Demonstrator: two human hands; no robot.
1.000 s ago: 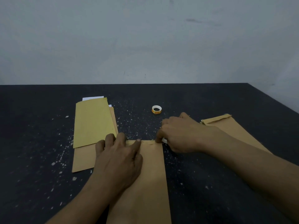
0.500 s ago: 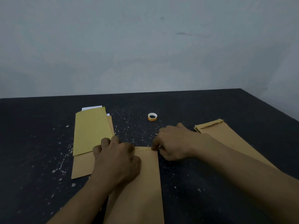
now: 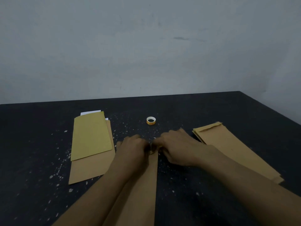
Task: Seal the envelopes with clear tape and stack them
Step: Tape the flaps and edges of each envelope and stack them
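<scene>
Dark table (image 3: 244,111) against a plain grey wall (image 3: 146,46), with white flecks (image 3: 65,131) all over it. A brown envelope (image 3: 141,193) lies dead centre, lengthwise toward the camera. Both hands are on its far end: left hand (image 3: 132,149) knuckles-up over the top edge, right hand (image 3: 175,147) at the top right corner, fingers curled down and nearly meeting. The fingertips are hidden, so I can't tell if they pinch the edge or just press it. The tape roll (image 3: 151,120) sits alone just beyond the hands. Left pile (image 3: 91,167) has a yellowish envelope (image 3: 91,136) on a brown one, with a white sheet (image 3: 90,112) poking out the far end. Right pile (image 3: 228,147) is brown envelopes, partly hidden by the forearm.
</scene>
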